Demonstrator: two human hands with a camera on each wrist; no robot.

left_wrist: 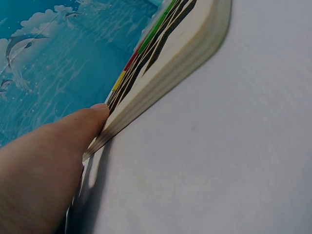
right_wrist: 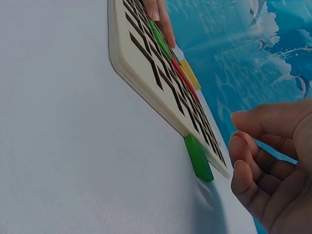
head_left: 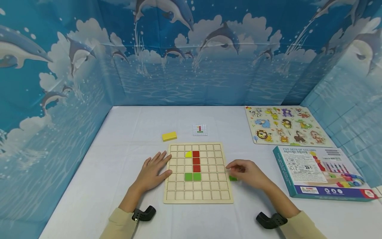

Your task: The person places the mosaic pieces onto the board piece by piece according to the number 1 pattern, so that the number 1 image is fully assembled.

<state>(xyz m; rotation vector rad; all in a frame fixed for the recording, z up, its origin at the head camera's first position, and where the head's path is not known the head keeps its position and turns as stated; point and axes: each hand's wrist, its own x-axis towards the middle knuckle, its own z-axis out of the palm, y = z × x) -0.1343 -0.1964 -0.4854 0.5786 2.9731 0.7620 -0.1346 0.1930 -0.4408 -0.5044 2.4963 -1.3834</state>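
Note:
A wooden grid board [head_left: 215, 186] lies flat on the white table. Three red squares [head_left: 196, 161] form a column on it, with a yellow square [head_left: 189, 154] left of the top one and two green squares [head_left: 192, 176] below. My left hand [head_left: 152, 174] is spread flat at the board's left side, its fingertips touching the edge. Just past the right edge is my right hand [head_left: 249, 173], fingers loosely curled and holding nothing. Below it a green block [right_wrist: 199, 158] leans or rests against the board's edge, partly hidden in the head view.
Beyond the board are a yellow block [head_left: 169, 136] and a small printed grid card [head_left: 204, 126] with a coloured pattern. On the right lie an animal puzzle board [head_left: 270, 131] and a boxed toy set [head_left: 308, 171]. A dolphin-printed curtain [head_left: 179, 79] encloses the table.

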